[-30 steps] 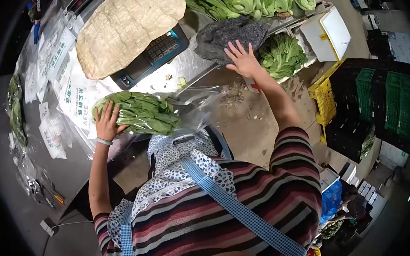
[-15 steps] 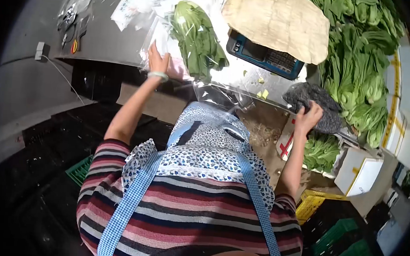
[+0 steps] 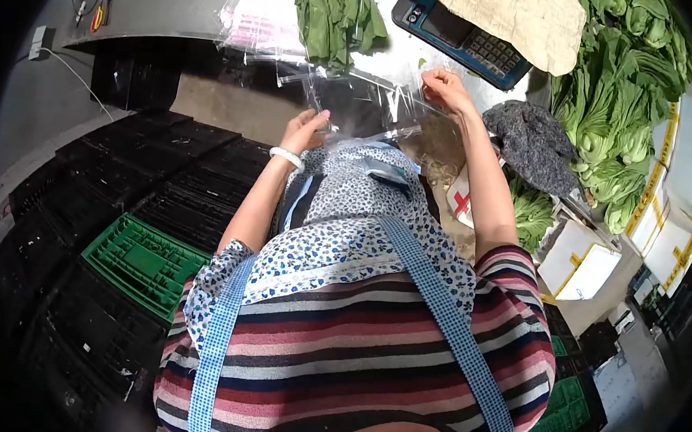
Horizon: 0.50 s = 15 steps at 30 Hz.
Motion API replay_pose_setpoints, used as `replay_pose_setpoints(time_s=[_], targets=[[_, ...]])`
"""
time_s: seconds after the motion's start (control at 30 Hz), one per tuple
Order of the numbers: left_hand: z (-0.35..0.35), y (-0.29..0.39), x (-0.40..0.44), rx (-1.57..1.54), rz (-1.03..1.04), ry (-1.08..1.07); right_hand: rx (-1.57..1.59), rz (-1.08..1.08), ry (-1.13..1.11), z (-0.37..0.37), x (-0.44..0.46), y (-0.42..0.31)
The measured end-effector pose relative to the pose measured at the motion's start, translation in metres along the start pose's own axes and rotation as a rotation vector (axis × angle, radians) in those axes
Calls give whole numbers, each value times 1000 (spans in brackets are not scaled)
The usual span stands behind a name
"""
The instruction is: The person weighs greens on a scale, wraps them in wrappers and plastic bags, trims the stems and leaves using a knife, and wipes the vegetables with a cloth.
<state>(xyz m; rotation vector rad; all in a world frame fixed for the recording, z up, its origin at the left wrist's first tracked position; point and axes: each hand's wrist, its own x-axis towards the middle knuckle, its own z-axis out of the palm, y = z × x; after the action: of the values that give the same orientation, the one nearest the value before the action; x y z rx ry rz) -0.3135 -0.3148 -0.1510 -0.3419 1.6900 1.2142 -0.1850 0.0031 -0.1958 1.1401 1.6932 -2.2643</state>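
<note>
A bunch of leafy greens (image 3: 341,18) lies in a clear plastic bag (image 3: 369,99) on the table, its top end cut off by the frame edge. The bag's loose end hangs over the table edge in front of my apron. My left hand (image 3: 305,131), with a pale bracelet at the wrist, pinches the bag's near left side. Farther up on the right, my right hand (image 3: 447,92) has its fingers closed at the bag's other side. Between the hands the film is spread wide. A dark grey cloth (image 3: 531,146) rests at the table edge, right of my right hand.
A blue scale (image 3: 464,41) stands behind my right hand, partly under a tan sheet (image 3: 524,21). More greens (image 3: 607,97) are heaped at the right, beside white boxes (image 3: 684,197). Orange-handled scissors (image 3: 98,17) lie far left. Black crates and a green crate (image 3: 141,263) are at lower left.
My right hand has left the grey cloth and moved left to the bag. My left hand has come from beside the greens to the bag's near end. The view has shifted.
</note>
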Motion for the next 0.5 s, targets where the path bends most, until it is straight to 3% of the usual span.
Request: replay_pose_setpoints(time_s=[0.03,0.1,0.13,0.2,0.27,0.4,0.5], targets=[[9,-2,-10,-1,-59,-10,-16,-80,84,9,-15,3],[21,-15,-15,250,105,2,-607,-501,437,25,-51,5],[16,-28,-6,307,165,-56,-522,-447,424,39,-75,4],[11,-39,-4,362,217,-109,-602,-576,144,64,-112,12],[12,-22,-16,-223,-122,-131,-767,-793,-163,87,-116,39],[-5,-16,-18,-380,-236,-360,-722,-806,-211,147,-105,40],[-12,-19,-16,-434,-238,-383,-853,-793,-260,163,-101,29]])
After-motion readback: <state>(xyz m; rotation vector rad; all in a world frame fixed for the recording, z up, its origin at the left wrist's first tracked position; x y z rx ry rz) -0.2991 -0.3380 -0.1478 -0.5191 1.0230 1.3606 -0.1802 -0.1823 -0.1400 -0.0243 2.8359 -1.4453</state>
